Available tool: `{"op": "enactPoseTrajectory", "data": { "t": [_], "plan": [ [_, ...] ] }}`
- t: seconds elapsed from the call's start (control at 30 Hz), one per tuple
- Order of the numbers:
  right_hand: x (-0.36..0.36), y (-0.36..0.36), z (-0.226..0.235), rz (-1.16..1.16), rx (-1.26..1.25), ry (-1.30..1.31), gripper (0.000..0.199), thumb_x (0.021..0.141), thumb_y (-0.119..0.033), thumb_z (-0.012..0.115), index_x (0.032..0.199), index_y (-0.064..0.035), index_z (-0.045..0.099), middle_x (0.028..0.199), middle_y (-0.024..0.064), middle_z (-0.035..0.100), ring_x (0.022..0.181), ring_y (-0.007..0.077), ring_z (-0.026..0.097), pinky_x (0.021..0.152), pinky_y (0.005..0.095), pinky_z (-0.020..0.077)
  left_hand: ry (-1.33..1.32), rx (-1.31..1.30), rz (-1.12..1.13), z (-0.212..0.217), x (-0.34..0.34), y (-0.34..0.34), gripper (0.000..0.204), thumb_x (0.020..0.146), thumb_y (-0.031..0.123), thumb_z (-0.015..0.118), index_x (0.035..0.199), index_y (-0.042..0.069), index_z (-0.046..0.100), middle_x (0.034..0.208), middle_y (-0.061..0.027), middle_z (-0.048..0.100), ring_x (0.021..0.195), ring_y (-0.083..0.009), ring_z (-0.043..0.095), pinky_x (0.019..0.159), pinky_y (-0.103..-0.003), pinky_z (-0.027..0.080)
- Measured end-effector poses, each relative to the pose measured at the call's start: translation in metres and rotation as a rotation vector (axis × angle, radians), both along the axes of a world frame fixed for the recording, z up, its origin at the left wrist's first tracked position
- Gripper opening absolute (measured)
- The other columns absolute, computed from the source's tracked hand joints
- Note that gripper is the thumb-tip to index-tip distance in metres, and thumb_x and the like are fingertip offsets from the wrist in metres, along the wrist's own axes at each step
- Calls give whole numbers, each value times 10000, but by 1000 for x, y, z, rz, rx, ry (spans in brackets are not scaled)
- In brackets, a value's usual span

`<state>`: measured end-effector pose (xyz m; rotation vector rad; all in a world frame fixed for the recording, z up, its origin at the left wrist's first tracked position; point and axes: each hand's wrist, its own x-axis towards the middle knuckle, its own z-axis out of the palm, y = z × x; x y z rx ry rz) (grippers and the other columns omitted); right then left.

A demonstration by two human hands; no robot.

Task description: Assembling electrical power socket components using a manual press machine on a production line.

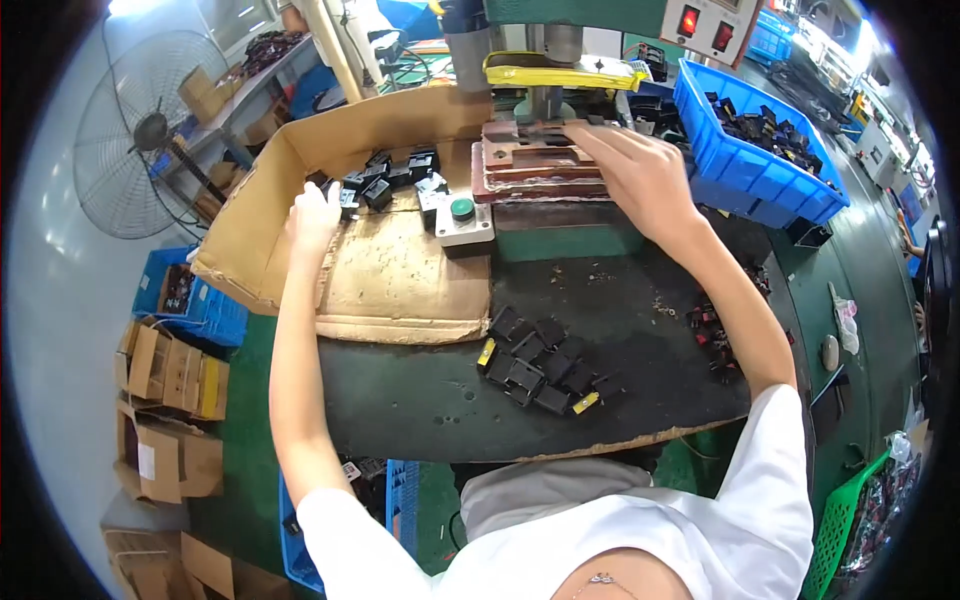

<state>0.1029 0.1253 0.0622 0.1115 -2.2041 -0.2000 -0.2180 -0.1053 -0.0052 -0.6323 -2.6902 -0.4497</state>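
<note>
Tabletop: the dark tabletop (410,390) carries the work, and a green press (580,12) stands over its far side.
Cardboard box: the open cardboard box (400,275) lies on the left part; black parts (378,193) gather near its far wall.
Blue crate: the blue crate (760,197) stands at the far right, with many more dark pieces inside.
Fixture: the layered reddish-brown fixture (540,178) sits in the middle, under the press.
Step in hand: I judge that it is the handling of a part at the fixture, while the other hand attends to the box.
Next move: in my judgement, it calls for the right hand to be clear of the press before the green button (462,209) is used.
Right hand: the right hand (640,175) reaches over the fixture with fingers extended; they are blurred, so I cannot tell if they grip something.
Left hand: the left hand (315,215) is inside the box, just beside the black parts; its fingers look bent, but I cannot tell if they hold one.
Loose group: black housings (525,375) lie close together on the near tabletop, two with yellow pieces.
Writing: the switch panel (705,30) and a white carton label (146,461) show no brand or words that I can read.
</note>
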Motion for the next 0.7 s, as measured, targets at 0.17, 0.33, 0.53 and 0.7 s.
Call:
{"op": "enactPoseTrajectory", "data": {
  "t": [0.17, 0.33, 0.53, 0.7],
  "plan": [
    [-40, 32, -16, -162, 36, -267, 211, 791, -126, 575, 988, -74, 629, 921, 70, 626, 817, 259, 611, 645, 346, 496, -214, 96, 199, -26, -45, 30, 731, 713, 549, 633, 1091, -49, 447, 959, -206, 620, 777, -320, 644, 705, -396, 526],
    [-42, 58, -17, -34, -151, -306, 277, 826, -336, 560, 839, -90, 687, 812, 90, 637, 739, 282, 611, 635, 387, 492, -389, 311, 102, -29, -53, 25, 838, 621, 516, 729, 1088, -99, 402, 838, -223, 625, 556, -255, 636, 491, -333, 537],
    [-33, 56, -16, -112, -214, -298, 331, 843, -358, 547, 775, -65, 685, 775, 99, 640, 716, 289, 613, 625, 381, 490, -504, 277, 56, -25, -56, 17, 777, 663, 515, 702, 1020, -127, 448, 706, -203, 600, 487, -239, 604, 369, -312, 475],
    [2, 61, -20, -50, -240, -114, 250, 879, -246, 517, 895, -32, 646, 895, 106, 638, 782, 289, 600, 628, 357, 488, -616, 310, 128, -22, -49, 20, 818, 678, 607, 633, 1002, -139, 540, 745, -208, 627, 524, -233, 627, 411, -301, 511]
  ]
}}
